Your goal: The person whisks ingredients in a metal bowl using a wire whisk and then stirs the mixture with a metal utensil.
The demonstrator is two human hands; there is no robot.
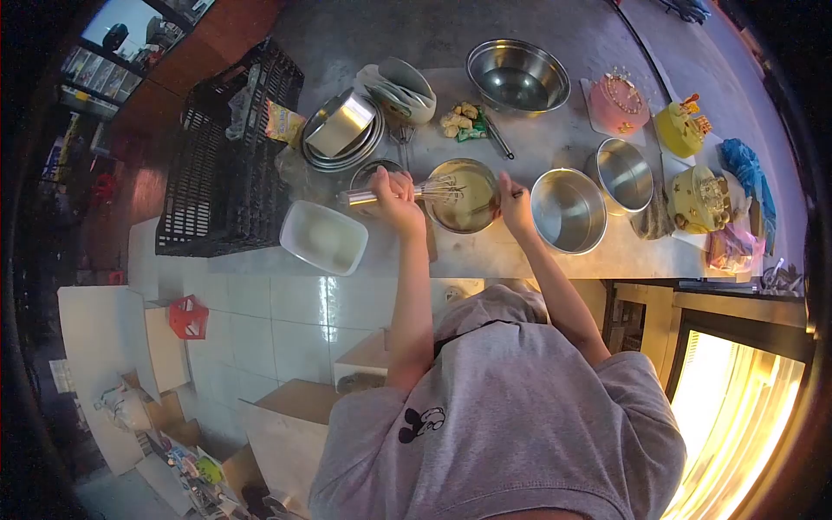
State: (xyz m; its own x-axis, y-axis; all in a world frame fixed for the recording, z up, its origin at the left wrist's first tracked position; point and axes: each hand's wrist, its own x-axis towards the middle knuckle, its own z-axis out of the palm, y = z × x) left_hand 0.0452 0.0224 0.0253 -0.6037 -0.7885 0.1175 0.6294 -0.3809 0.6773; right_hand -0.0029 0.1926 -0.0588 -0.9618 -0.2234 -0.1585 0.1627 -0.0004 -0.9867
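Whisk (422,190) sits within left fingers (393,185); it overhangs the bowl (479,172)

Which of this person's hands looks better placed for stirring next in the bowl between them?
Probably the left hand: it grips the whisk, whose wires are over the bowl. The right hand is at the bowl's rim, perhaps steadying it.
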